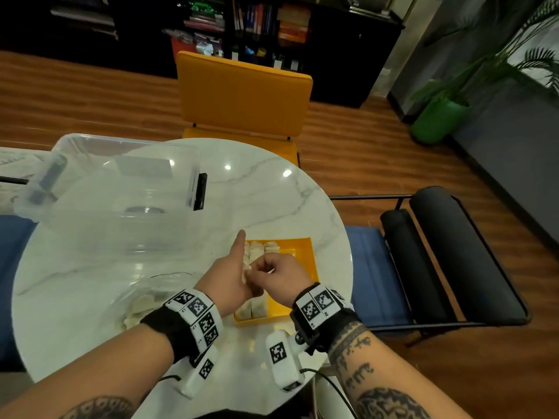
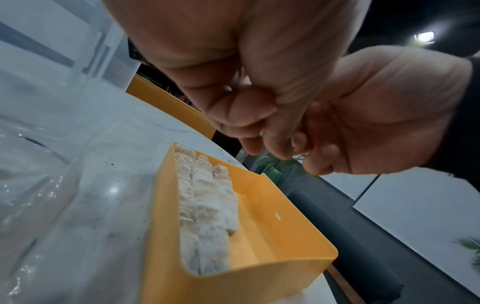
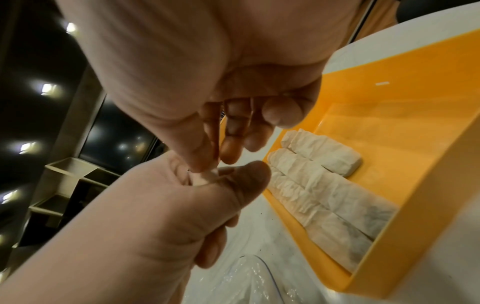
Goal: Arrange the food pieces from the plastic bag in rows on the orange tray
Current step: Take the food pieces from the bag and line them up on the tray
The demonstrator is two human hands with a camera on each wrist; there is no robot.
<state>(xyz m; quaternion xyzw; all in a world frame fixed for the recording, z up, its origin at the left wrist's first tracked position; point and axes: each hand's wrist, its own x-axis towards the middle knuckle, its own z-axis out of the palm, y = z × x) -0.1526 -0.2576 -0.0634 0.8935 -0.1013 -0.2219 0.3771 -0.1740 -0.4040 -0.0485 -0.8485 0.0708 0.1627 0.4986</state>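
I have both hands together above the orange tray (image 1: pixel 305 255), which sits at the bench's (image 1: pixel 257 189) right edge. My right hand (image 1: pixel 279 275) and left hand (image 1: pixel 225 275) pinch one small white food piece (image 3: pixel 206 178) between them, probably to square it before setting it down. The rows of food pieces (image 2: pixel 207 205) hug the tray's left wall, leaving its right side free. The plastic bag (image 1: pixel 142 300) lies just left of the tray, within easy reach.
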